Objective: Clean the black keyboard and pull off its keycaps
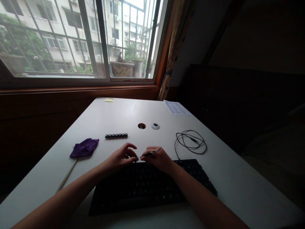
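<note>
A black keyboard (pixel 143 187) lies on the white table under my forearms. Above its far edge, my left hand (pixel 121 156) pinches a small dark piece that looks like a keycap (pixel 136 159). My right hand (pixel 158 160) is closed around a slim pen (pixel 153 152), whose tip points left toward the small piece. Whether the tip touches it is too small to tell. Beyond my left hand stands a short row of black keycaps (pixel 116 135).
On the left are a purple cloth (pixel 84 148) and a pale stick (pixel 66 176). A coiled black cable (pixel 192 142) lies right. Behind are a table hole (pixel 142 126), its round cover (pixel 155 126), printed paper (pixel 176 108) and a yellow note (pixel 109 100). A barred window is beyond.
</note>
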Available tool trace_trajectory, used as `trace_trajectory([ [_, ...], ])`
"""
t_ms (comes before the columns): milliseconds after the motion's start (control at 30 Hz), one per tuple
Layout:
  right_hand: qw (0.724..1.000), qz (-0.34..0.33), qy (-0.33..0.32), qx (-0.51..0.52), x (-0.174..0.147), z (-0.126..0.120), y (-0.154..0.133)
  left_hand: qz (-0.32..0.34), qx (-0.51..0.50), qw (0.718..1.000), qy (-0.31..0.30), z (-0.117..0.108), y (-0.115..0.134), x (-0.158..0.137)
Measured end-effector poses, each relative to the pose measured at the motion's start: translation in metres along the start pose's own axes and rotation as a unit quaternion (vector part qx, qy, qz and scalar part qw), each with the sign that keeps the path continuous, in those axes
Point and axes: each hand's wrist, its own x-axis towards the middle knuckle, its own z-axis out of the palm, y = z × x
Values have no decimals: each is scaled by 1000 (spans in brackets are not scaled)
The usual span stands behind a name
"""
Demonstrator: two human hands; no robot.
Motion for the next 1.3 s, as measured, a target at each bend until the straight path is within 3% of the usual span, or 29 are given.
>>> trace_trajectory([
  [233,995,56,-13,77,-1,0,1,21,-9,999,26,2,-5,2],
  [567,991,56,0,125,-2,2,5,18,-50,998,36,2,-15,4],
  [767,992,49,-3,115,-3,0,3,27,-73,997,12,0,-16,4],
  [1133,999,11,9,49,-6,0,0,34,62,997,37,-2,-20,1],
  [1300,999,0,27,30,-6,2,-1,27,49,998,36,-3,-20,2],
])
